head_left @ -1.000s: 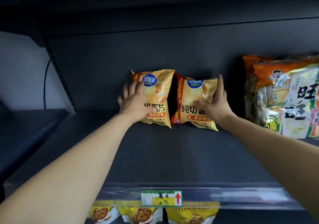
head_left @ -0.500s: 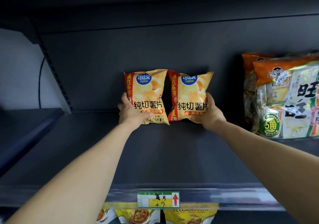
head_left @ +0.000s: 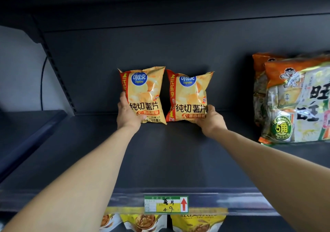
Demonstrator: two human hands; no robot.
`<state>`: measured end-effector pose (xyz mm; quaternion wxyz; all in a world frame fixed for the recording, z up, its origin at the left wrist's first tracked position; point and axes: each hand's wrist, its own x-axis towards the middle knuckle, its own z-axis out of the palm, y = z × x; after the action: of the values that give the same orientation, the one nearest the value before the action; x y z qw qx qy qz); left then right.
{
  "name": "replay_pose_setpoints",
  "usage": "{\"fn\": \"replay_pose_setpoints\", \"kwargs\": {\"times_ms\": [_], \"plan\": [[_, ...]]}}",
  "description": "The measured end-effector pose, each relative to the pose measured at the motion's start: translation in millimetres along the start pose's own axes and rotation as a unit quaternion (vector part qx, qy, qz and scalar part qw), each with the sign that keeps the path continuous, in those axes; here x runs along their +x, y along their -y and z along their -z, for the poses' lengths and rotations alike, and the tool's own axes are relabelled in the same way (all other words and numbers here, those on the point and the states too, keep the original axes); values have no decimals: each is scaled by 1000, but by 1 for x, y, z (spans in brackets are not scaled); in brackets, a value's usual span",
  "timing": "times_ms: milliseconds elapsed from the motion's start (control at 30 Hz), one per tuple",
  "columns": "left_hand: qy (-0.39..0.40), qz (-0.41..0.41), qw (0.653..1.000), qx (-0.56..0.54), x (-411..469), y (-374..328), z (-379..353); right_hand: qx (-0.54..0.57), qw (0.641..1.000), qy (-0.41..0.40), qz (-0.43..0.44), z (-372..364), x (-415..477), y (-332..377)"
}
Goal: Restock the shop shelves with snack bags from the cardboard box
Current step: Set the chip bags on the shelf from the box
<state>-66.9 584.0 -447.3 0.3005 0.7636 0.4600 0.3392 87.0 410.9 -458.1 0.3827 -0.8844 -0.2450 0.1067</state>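
Note:
Two yellow potato-chip bags stand upright side by side at the back of a dark shelf (head_left: pixel 160 160). My left hand (head_left: pixel 127 114) grips the lower left edge of the left chip bag (head_left: pixel 144 92). My right hand (head_left: pixel 209 120) holds the lower right corner of the right chip bag (head_left: pixel 190 95), thumb on its front. The bags almost touch each other. The cardboard box is out of view.
Large orange and white rice-cracker bags (head_left: pixel 294 103) stand at the shelf's right end. A price label (head_left: pixel 166 204) sits on the front rail. Yellow snack bags (head_left: pixel 142 222) fill the shelf below. A lower dark shelf (head_left: pixel 26 135) lies to the left.
The two bags went from leaning to standing upright. Both hands slid down from the bags' fronts to their lower edges.

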Motion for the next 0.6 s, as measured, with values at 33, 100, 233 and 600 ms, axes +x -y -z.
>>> {"fn": "replay_pose_setpoints", "kwargs": {"times_ms": [33, 100, 233, 600], "plan": [[-1, 3, 1000, -1, -1, 0, 0, -6, 1000, -1, -2, 1, -2, 0], [5, 13, 1000, -10, -2, 0, 0, -10, 1000, 0, -3, 3, -4, 0], [12, 41, 999, 3, -9, -4, 2, -10, 1000, 2, 2, 6, -12, 2], [71, -141, 985, 68, -86, -60, 2, -75, 990, -46, 110, 30, -58, 0]]}}
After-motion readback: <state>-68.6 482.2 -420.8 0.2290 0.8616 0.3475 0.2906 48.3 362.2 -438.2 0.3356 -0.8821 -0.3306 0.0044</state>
